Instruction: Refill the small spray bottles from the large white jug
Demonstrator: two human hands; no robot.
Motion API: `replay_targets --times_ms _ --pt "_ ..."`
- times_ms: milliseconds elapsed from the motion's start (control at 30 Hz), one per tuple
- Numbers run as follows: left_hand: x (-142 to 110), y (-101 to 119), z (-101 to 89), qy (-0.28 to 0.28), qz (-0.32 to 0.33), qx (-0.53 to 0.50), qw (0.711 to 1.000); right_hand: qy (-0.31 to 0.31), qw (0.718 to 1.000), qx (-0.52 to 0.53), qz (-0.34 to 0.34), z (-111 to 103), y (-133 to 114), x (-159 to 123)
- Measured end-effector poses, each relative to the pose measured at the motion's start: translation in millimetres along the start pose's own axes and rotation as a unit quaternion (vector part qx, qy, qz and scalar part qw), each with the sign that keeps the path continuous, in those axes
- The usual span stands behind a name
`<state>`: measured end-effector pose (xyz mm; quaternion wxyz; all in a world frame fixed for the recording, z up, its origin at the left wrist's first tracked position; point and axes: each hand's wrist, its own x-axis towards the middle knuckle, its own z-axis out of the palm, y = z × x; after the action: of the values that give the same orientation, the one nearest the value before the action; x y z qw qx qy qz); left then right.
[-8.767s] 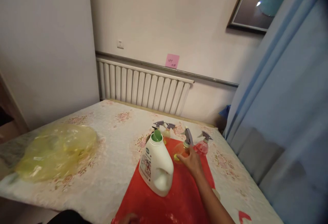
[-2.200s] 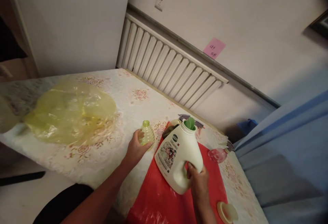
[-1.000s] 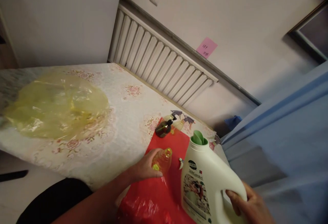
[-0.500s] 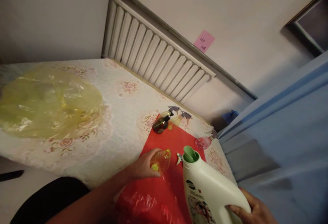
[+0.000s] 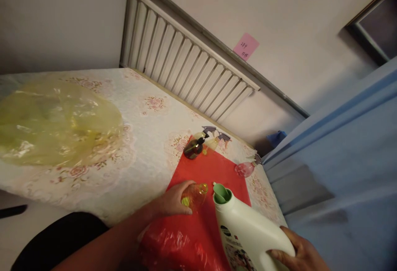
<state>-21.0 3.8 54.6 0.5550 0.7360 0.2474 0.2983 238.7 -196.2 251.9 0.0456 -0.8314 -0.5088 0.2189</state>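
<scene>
My left hand (image 5: 176, 200) is wrapped round a clear yellow bottle (image 5: 196, 194) with an open mouth, tilted towards the right. On the right, my right hand (image 5: 297, 249) grips the handle of a large cream detergent jug (image 5: 248, 225). The jug has a green pouring spout (image 5: 221, 193) at its opening, and it leans left, with the spout a short gap from the bottle's mouth. No liquid stream shows between them. Under both lies a red sheet (image 5: 204, 172). The jug's base is out of view.
A dark pump bottle (image 5: 192, 148), a yellowish spray bottle (image 5: 212, 142) and a pink spray bottle (image 5: 245, 169) stand at the far side. Left is a puffed yellow plastic bag (image 5: 58, 122) on the flowered tablecloth (image 5: 149, 139). A radiator (image 5: 180, 56) and blue curtain (image 5: 341, 172) border the table.
The jug has moved left and tipped further towards the yellow bottle, narrowing the gap to its mouth. It now covers most of the white spray head behind it. The left hand stays nearly in place.
</scene>
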Motion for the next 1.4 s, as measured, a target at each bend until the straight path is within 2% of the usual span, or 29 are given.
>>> replay_targets --times_ms 400,633,933,1400 --pt "-0.9 -7.2 3.2 -0.015 -0.015 0.037 0.999 -0.015 1.000 0.003 -0.017 6.2 6.3 0.8" --pt "-1.7 1.0 0.6 -0.025 -0.031 0.032 0.999 -0.028 0.999 0.005 -0.027 8.0 14.1 3.7" --pt "-1.4 1.2 1.6 -0.023 -0.037 0.039 0.998 -0.035 0.999 0.030 -0.029 4.2 4.5 3.1" --pt "-0.1 -11.7 4.4 -0.028 -0.002 0.058 0.998 -0.029 0.999 -0.010 -0.022 -2.9 -3.4 8.3"
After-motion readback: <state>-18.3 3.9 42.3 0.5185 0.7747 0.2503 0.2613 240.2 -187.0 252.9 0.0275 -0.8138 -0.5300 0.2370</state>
